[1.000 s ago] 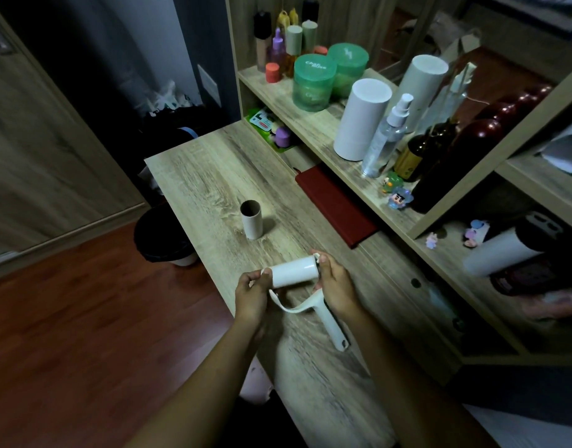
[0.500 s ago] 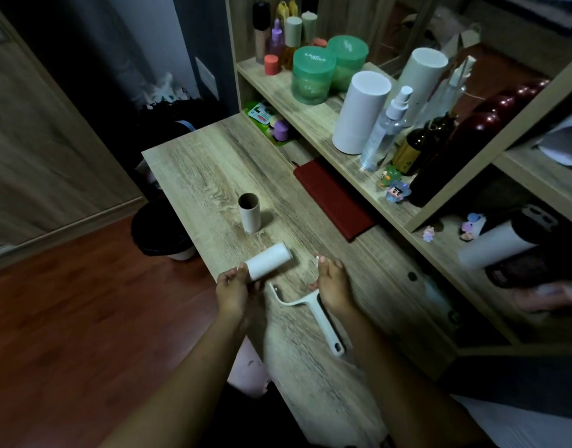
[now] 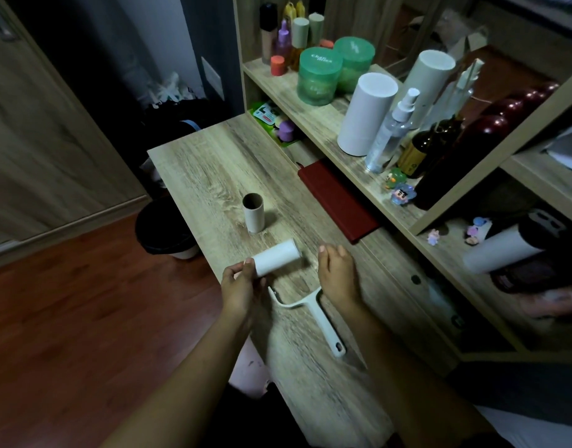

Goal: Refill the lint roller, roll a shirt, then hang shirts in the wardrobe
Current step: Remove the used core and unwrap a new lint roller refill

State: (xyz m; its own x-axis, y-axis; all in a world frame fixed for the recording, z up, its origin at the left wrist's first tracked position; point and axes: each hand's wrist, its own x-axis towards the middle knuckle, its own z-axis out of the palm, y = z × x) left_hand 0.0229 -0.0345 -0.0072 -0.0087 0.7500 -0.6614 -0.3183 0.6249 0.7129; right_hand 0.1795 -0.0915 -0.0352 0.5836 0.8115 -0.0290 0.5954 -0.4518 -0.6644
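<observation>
White is seen on refill roll and roller handle; cardboard core is coloured brown; desk is patterned with pale wood grain.

You'll find little to read here. The nearer green jar carries white script on its lid — too blurred to spell out. The green packet under the shelf and the brown bottle's yellow label show print too, but none of it is legible.
</observation>
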